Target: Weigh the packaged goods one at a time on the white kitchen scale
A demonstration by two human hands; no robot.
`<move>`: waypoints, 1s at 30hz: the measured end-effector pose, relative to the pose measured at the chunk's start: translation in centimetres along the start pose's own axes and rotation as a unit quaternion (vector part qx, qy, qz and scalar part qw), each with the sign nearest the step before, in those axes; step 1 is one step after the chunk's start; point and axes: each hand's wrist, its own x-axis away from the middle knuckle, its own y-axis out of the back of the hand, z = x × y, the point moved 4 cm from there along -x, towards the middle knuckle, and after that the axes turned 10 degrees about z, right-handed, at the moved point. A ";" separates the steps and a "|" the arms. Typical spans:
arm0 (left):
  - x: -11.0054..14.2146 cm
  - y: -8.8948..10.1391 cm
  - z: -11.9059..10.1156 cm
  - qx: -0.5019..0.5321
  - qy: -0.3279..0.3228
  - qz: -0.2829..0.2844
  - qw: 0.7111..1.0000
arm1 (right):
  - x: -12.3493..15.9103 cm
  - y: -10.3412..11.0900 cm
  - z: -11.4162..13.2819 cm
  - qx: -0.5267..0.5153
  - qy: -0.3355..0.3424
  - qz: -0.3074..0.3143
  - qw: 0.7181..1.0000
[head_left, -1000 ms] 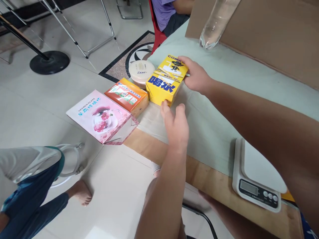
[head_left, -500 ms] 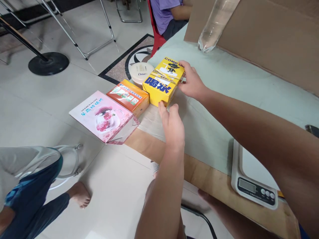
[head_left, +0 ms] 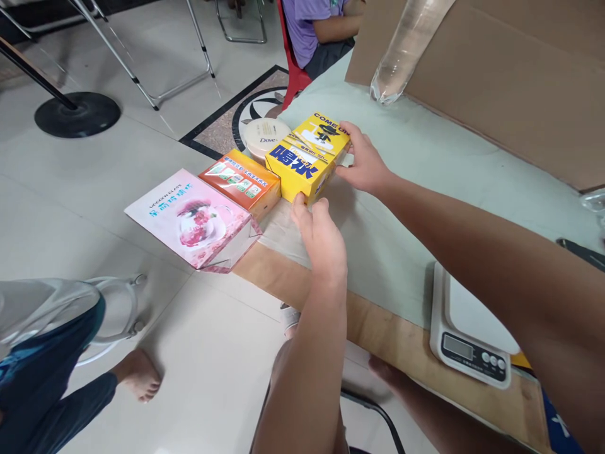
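A yellow carton (head_left: 307, 151) with dark blue lettering and a hat-wearing figure lies at the table's far left end. My right hand (head_left: 363, 162) grips its right side, fingers at the far corner and thumb lower down. At the near end, the fingertips of my left hand (head_left: 324, 243) press on the carton, with the thumb held apart. Touching the carton's left side is an orange box (head_left: 246, 186). Beside that, a pink box (head_left: 191, 221) with a glass cup picture juts over the table edge. Behind them sits a round cream Dove tub (head_left: 266, 137), partly hidden by the carton.
A white digital scale (head_left: 472, 356) stands at the table's near edge, partly behind my right forearm. Brown cardboard (head_left: 491, 82) and a clear plastic sleeve (head_left: 394, 69) lie at the back. One person in purple (head_left: 307, 31) sits beyond the table; another person's bare foot (head_left: 142, 378) shows lower left.
The camera view has shifted slightly, moving most things a little left in the picture. Both hands stay at the yellow carton, which keeps its place against the orange box.
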 end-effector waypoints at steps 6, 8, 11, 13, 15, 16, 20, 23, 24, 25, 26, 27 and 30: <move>1.6 -0.1 -2.2 -0.023 -0.148 -0.057 0.987 | 2.2 2.0 0.4 0.005 -0.057 -0.047 0.997; 2.3 -1.0 -2.6 -0.020 -0.193 0.013 0.981 | 5.6 3.5 1.8 -0.014 -0.102 -0.117 0.988; 3.3 -3.1 -2.0 -0.044 -0.147 0.207 0.966 | 13.6 5.8 5.1 -0.066 -0.117 -0.212 0.968; 4.1 -4.8 -0.9 -0.092 -0.080 0.341 0.932 | 20.1 6.6 6.8 -0.098 -0.150 -0.264 0.948; 5.2 -6.2 0.2 -0.136 -0.033 0.442 0.886 | 26.4 6.6 7.9 -0.136 -0.180 -0.270 0.936; 5.7 -6.9 0.7 -0.150 -0.022 0.475 0.867 | 29.3 6.5 8.1 -0.158 -0.199 -0.284 0.925; 7.6 -9.6 2.1 -0.175 -0.013 0.522 0.834 | 37.5 6.4 8.4 -0.174 -0.226 -0.331 0.899; 9.7 -12.1 3.3 -0.193 -0.011 0.543 0.817 | 40.5 7.3 9.2 -0.169 -0.206 -0.330 0.906; 10.6 -12.9 3.8 -0.202 -0.010 0.552 0.809 | 41.4 7.8 9.5 -0.165 -0.198 -0.335 0.906; 11.5 -13.8 4.2 -0.213 -0.010 0.562 0.799 | 42.2 8.4 9.8 -0.159 -0.193 -0.346 0.904; 12.3 -14.5 4.7 -0.227 -0.010 0.572 0.788 | 43.2 9.1 10.0 -0.153 -0.188 -0.358 0.902; 13.2 -15.2 5.1 -0.245 -0.012 0.581 0.776 | 44.3 9.8 10.1 -0.147 -0.179 -0.369 0.900; 15.3 -16.8 6.3 -0.305 -0.036 0.603 0.736 | 47.9 11.8 9.7 -0.141 -0.148 -0.388 0.899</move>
